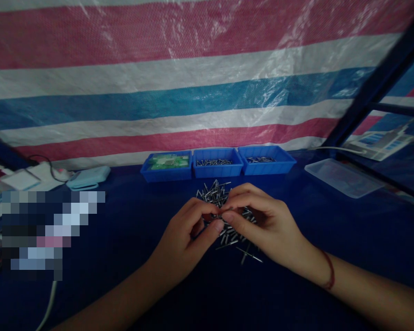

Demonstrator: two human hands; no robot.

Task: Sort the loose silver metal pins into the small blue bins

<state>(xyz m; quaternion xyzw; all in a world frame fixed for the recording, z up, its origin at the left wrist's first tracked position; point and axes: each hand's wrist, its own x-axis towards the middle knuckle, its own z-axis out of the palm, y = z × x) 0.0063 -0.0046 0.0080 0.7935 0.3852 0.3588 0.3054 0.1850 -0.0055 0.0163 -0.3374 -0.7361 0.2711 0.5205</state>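
Note:
Thin silvery metal pins, like rivets, lie in a loose pile point(229, 236) on the dark blue table. Over this pile my left hand point(189, 230) and my right hand point(262, 220) meet at their fingertips. Both hands are closed, thumbs pressed near the index fingers, around something small that their fingers mostly hide. Behind the pile stand three blue trays side by side. Green and clear items fill the left tray point(167, 177). Small metal pieces lie in the middle tray point(218, 172) and the right tray point(269, 169).
A clear plastic lid point(345, 178) lies at the right. At the left are a light blue case point(89, 177), a white power strip point(43, 174) with cables, and a blurred-out patch. Striped sheeting point(193, 101) hangs behind, between dark metal frame bars.

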